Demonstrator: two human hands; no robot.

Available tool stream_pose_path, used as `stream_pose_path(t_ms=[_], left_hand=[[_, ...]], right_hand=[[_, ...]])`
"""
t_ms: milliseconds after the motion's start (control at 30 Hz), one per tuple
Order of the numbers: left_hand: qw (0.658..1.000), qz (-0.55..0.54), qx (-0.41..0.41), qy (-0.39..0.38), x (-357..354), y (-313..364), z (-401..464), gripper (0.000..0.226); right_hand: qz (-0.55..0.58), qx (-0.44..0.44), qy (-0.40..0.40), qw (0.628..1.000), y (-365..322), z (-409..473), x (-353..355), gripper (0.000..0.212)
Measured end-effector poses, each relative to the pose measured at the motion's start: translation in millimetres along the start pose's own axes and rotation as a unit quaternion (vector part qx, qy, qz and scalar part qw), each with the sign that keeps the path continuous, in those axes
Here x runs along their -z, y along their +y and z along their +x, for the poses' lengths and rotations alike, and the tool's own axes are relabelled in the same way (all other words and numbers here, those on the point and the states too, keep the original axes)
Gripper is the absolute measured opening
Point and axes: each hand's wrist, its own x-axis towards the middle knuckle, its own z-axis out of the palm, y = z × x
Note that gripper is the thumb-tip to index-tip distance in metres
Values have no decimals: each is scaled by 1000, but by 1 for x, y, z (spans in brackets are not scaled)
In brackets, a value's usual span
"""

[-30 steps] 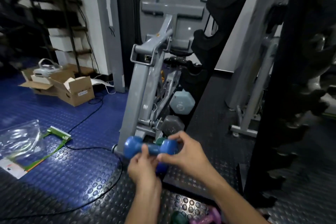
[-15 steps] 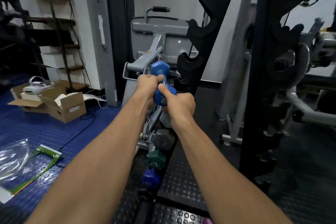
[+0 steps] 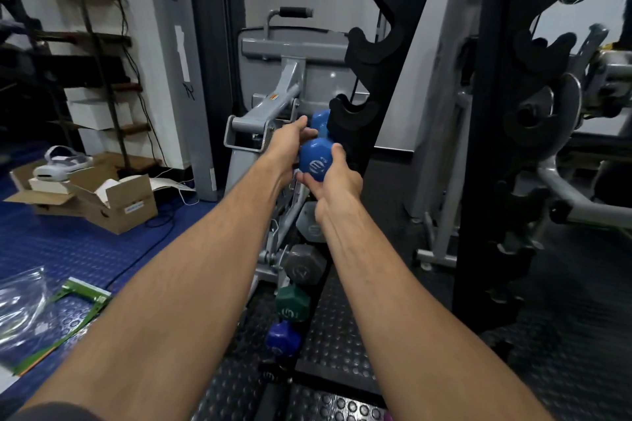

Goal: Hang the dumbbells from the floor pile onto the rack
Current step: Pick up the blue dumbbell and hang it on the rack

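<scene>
At rack [image 3: 355, 109] cradle | both hands clamped on blue dumbbell [image 3: 313, 161] | left hand [image 3: 287, 143] | right hand [image 3: 337, 181]

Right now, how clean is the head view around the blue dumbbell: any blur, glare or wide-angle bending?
Head view: the blue dumbbell is sharp, its white logo visible, held by the left hand and right hand; wide-angle bending stretches both forearms; the black rack is dark with little detail; glare on the plastic bag.
</scene>
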Motion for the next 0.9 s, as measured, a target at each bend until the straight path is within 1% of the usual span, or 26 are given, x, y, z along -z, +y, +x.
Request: stream_pose_path(t_ms=[67, 133, 167, 267, 333, 367, 433, 467, 500, 533, 567, 600, 633, 700, 800, 900], left_hand=[[1000, 9, 4, -16, -5, -2, -1, 54], [999, 27, -2, -27, -9, -3, -3, 59], [999, 35, -7, -27, -11, -3, -4, 61], [997, 64, -16, -39, -12, -3, -5, 66], [995, 87, -22, -54, -11, 0, -5, 70], [993, 101, -23, -64, -12, 2, -6, 74], [989, 111, -24, -91, -17, 6, -10, 82], [989, 108, -26, -103, -20, 7, -12, 83], [988, 105, -30, -106, -21, 6, -12, 80], [989, 102, -36, -105, -22, 6, -14, 72], [988, 105, -42, -103, -23, 5, -14, 65], [988, 101, -44, -104, -23, 5, -17, 64], [988, 103, -45, -108, -21, 0, -12, 70], [987, 99, -45, -114, -20, -5, -9, 82], [988, 98, -41, -111, -20, -6, -9, 81], [992, 73, -36, -94, -23, -6, -9, 80]], right_hand=[[-28, -32, -23, 999, -2, 2, 5, 42], [-90, -47, -39, 994, -3, 6, 14, 49], [-120, -43, -33, 991, -4, 9, 19, 50], [-190, 27, 22, 981, -6, 16, 31, 54], [-224, 74, 24, 971, -7, 16, 32, 64], [-235, 84, 17, 968, -7, 15, 30, 69], [-210, 64, 8, 976, -7, 15, 28, 74], [-166, 42, 0, 985, -8, 15, 27, 71], [-120, 23, -12, 992, -9, 15, 28, 67], [-84, 10, -22, 996, -10, 15, 30, 64], [-62, 3, -31, 998, -10, 16, 32, 61], [-48, 4, -37, 998, -9, 16, 34, 59], [-45, 6, -37, 998, -6, 17, 37, 58], [-50, 13, -40, 998, -4, 18, 39, 62], [-81, 19, -59, 995, -8, 21, 42, 67], [-157, 27, -78, 984, -16, 24, 49, 62]])
